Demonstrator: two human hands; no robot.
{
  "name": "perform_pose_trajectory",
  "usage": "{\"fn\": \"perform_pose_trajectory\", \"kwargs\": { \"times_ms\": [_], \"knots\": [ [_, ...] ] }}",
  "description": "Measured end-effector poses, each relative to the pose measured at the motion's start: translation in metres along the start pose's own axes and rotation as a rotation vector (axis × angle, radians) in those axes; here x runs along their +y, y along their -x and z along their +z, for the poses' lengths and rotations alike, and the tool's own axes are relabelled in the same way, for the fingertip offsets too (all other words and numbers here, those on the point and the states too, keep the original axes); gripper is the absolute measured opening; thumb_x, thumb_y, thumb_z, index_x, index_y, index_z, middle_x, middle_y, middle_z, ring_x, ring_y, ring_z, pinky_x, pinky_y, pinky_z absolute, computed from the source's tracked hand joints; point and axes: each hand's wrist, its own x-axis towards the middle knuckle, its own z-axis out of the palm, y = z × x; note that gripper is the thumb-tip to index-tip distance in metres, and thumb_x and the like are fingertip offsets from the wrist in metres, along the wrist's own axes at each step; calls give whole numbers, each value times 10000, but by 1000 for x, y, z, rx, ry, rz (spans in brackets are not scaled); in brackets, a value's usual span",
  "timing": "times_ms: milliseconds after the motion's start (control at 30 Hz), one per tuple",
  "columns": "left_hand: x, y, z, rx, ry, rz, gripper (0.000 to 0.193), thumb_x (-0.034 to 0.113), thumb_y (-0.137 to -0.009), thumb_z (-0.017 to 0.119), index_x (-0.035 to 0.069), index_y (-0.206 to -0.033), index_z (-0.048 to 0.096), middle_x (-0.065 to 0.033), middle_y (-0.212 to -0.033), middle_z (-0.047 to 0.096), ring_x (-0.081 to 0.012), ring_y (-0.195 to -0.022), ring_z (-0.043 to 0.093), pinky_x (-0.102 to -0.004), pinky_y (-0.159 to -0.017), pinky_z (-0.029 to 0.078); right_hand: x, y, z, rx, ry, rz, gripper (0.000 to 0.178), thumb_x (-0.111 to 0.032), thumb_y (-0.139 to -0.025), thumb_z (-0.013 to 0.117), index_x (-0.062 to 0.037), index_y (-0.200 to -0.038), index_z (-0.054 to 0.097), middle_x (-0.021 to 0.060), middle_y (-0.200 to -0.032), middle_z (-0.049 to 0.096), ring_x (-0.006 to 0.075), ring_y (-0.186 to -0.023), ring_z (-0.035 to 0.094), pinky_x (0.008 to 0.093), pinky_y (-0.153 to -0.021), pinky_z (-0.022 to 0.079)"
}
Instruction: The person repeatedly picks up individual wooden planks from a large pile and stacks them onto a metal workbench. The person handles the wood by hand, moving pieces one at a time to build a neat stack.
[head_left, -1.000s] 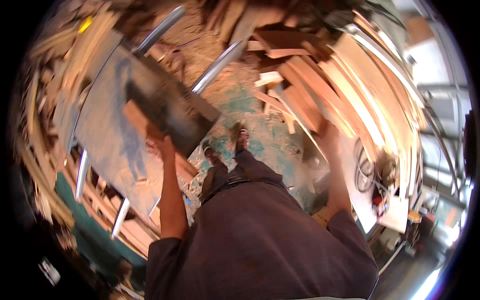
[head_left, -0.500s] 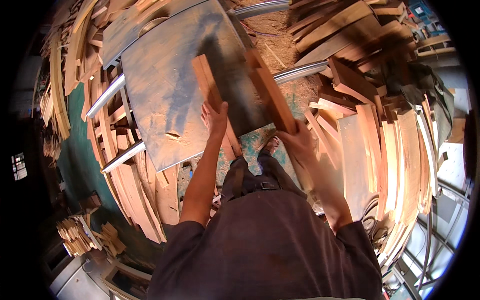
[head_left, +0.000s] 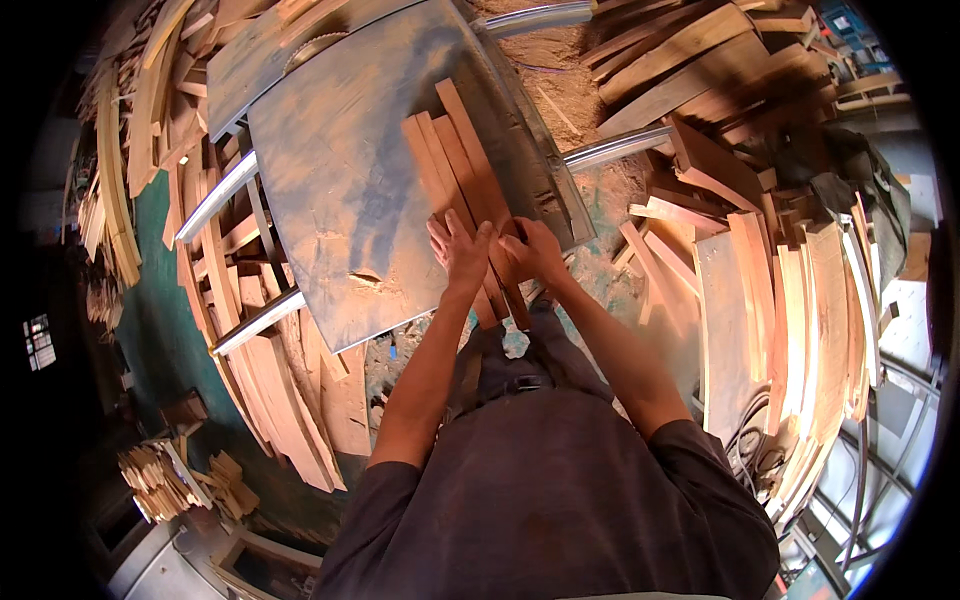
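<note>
Two reddish-brown wooden strips lie side by side, almost parallel, over the sawdust-covered metal saw table (head_left: 330, 180), their near ends reaching past its edge toward my legs. My left hand (head_left: 462, 252) is closed over the left wooden strip (head_left: 432, 165), thumb on the inner side and fingers on the outer. My right hand (head_left: 535, 250) grips the right wooden strip (head_left: 470, 150) from its right side, some fingers hidden by the wood. The two hands are nearly touching. The right strip's far end sticks out beyond the left one's.
Part of a round saw blade (head_left: 315, 48) shows at the table's far left. Metal rails (head_left: 615, 148) stick out from both sides. Stacked boards (head_left: 815, 310) stand at the right, with more timber (head_left: 275, 390) at the left. Sawdust (head_left: 550, 75) covers the floor beyond.
My right hand has brought its strip leftward from beyond the table's right edge to beside the other strip. My left hand has shifted slightly right and nearer with its strip.
</note>
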Motion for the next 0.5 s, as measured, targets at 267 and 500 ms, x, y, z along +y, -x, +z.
{"fn": "perform_pose_trajectory", "kwargs": {
  "times_ms": [267, 500],
  "knots": [
    [4, 0, 5, 75, -52, 38, 761, 523, -925, 634, 67, -1490, 407, -319, -1590, 158, -513, -1437, 216, -564, -1163, 238, -14, 38, 2, 145, 6, 75, 377, -327, -931, 640, -113, -1240, 664, 211, -1015, 622, 412, -1007, 587, 478, -873, 473],
    [0, 4, 8, 135, -146, 121, 702, 550, -959, 582, 93, -1468, 425, -327, -1570, 185, -524, -1397, 269, -571, -1136, 277, -17, 59, 15, 211, 99, 278, 385, -349, -958, 591, -120, -1255, 675, 233, -1040, 646, 431, -1018, 621, 491, -849, 494]
  ]
}}
